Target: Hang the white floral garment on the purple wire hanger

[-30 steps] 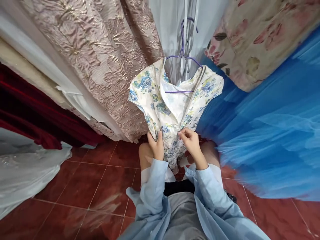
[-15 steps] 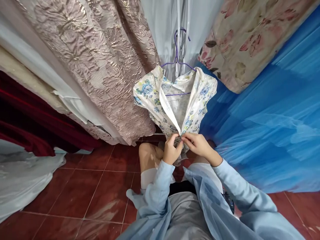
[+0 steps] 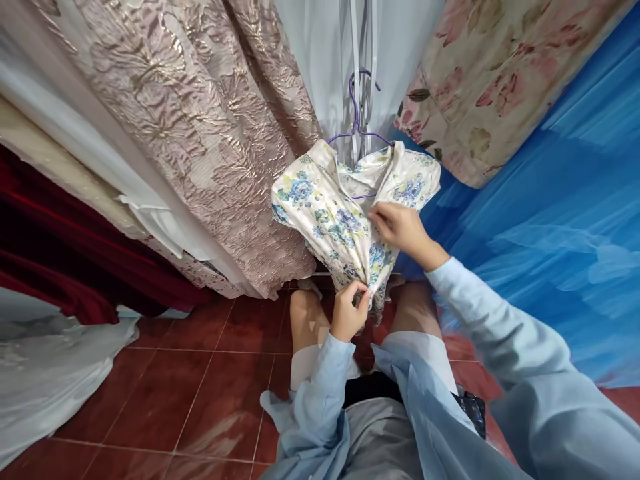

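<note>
The fingers (image 3: 361, 288) of the left hand (image 3: 347, 313) were pinched shut on the two front edges of the floral blouse (image 3: 330, 217), holding them together low down at the closure, just above the person's bare knees. The right hand (image 3: 400, 227) had left that spot, where half a second before it had worked beside the left, and had risen up the front; its fingers (image 3: 376, 217) were curled loosely and pressed on the cloth near the neckline, though whether they gripped a fold or only smoothed it could not be told. With that move the blouse, which had hung open in a deep V, lay drawn across itself, so the lower fastening looked to be done and the work to have passed to the upper part of the front. The blouse hung on a purple hanger (image 3: 356, 127), whose hook caught on white straps above it. To the left of the blouse hung a pink and gold brocade fabric (image 3: 200, 120); further left were dark red velvet (image 3: 60, 253) and a white cloth (image 3: 45, 373) lying on the floor. To the right of the blouse spread blue tulle (image 3: 540, 233), with a rose-printed fabric (image 3: 490, 73) above it. Below the blouse lay the red tiled floor (image 3: 200, 373).
</note>
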`<action>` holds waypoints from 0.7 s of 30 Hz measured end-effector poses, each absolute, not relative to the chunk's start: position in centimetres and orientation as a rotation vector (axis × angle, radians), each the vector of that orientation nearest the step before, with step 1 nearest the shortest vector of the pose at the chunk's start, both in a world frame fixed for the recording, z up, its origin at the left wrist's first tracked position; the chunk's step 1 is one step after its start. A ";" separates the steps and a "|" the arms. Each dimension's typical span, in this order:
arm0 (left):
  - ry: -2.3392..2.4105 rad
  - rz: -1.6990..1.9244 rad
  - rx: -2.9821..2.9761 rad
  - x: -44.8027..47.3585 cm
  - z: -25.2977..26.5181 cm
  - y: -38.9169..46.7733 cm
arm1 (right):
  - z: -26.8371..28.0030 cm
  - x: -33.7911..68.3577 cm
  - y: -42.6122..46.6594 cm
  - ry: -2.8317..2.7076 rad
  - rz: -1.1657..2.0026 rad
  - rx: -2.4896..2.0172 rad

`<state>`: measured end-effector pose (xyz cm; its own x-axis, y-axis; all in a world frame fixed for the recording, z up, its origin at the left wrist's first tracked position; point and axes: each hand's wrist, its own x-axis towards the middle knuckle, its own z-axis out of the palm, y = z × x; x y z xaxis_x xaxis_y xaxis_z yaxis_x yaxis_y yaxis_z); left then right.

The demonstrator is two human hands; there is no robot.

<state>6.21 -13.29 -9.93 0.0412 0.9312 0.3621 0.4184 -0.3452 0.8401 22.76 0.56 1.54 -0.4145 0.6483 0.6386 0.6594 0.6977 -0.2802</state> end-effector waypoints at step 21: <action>1.184 1.869 2.227 3.7 2.2 -4.2 | 8.0 18.6 5.7 -1.387 0.986 -0.868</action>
<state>3.68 -4.23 2.22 0.0064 0.5368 0.8437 0.5335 -0.7154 0.4512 18.55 5.66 7.95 -0.0582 0.9265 0.3718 -0.0470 0.3695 -0.9280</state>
